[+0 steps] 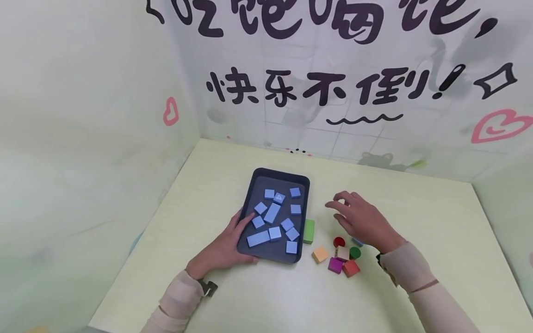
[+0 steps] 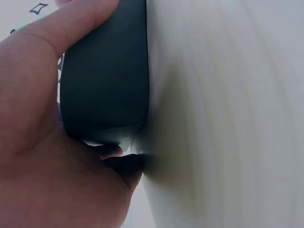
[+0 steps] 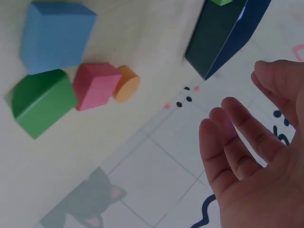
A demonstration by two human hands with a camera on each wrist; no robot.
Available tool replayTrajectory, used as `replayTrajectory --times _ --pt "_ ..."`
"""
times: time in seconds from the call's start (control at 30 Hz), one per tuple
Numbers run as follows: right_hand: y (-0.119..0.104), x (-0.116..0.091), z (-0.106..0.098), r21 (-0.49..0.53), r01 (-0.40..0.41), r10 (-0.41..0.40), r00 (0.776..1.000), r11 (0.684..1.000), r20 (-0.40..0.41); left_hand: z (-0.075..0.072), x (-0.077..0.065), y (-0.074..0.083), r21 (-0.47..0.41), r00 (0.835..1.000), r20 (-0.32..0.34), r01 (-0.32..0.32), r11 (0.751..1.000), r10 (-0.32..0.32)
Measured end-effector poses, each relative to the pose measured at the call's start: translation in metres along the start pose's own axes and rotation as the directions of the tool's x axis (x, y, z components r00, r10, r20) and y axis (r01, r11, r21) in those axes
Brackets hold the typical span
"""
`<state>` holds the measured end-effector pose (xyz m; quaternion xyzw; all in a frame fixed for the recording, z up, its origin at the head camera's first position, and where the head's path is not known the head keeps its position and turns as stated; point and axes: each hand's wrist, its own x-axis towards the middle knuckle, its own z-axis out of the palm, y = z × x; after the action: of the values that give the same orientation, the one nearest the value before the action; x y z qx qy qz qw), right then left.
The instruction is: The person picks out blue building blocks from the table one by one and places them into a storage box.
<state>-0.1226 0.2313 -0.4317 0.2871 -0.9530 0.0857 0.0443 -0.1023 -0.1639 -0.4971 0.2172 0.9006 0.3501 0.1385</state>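
My left hand (image 1: 225,245) grips a dark shallow tray (image 1: 276,173) by its near left corner. In the left wrist view the hand wraps the wall of the tray (image 2: 104,85), close beside the pale tabletop. Several blue blocks (image 1: 272,213), square and oblong, lie spread inside the tray; one square piece bears a white mark. To the right, my right hand (image 1: 362,219) hovers over the table with nothing in it. Its fingers are loosely bent and spread from the thumb in the right wrist view, where the tray's corner (image 3: 209,47) shows beyond.
A green block (image 1: 308,231) lies against the tray's right side. Nearer me sit an orange block (image 1: 320,255), a purple block (image 1: 335,265), a red-orange block (image 1: 351,268), and red (image 1: 339,242) and green (image 1: 355,252) round pieces. Walls (image 1: 104,138) enclose the table's left and back.
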Motion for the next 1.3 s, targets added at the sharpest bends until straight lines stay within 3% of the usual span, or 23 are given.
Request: replayTrajectory --times 0.27,0.5,1.3 --pt "0.007 -0.045 0.011 0.050 -0.075 0.075 0.997 0.996 0.002 0.001 0.000 -0.002 -0.004 1.000 0.008 0.016 1.000 -0.016" --pt "0.012 -0.071 0.026 0.058 -0.069 0.072 0.997 0.996 -0.041 0.000 -0.001 0.000 -0.010 1.000 -0.004 0.011 1.000 -0.011" --pt "0.025 -0.079 0.054 0.093 -0.027 0.035 0.996 0.995 -0.084 0.001 0.002 -0.004 0.002 1.000 0.009 -0.010 1.000 0.010"
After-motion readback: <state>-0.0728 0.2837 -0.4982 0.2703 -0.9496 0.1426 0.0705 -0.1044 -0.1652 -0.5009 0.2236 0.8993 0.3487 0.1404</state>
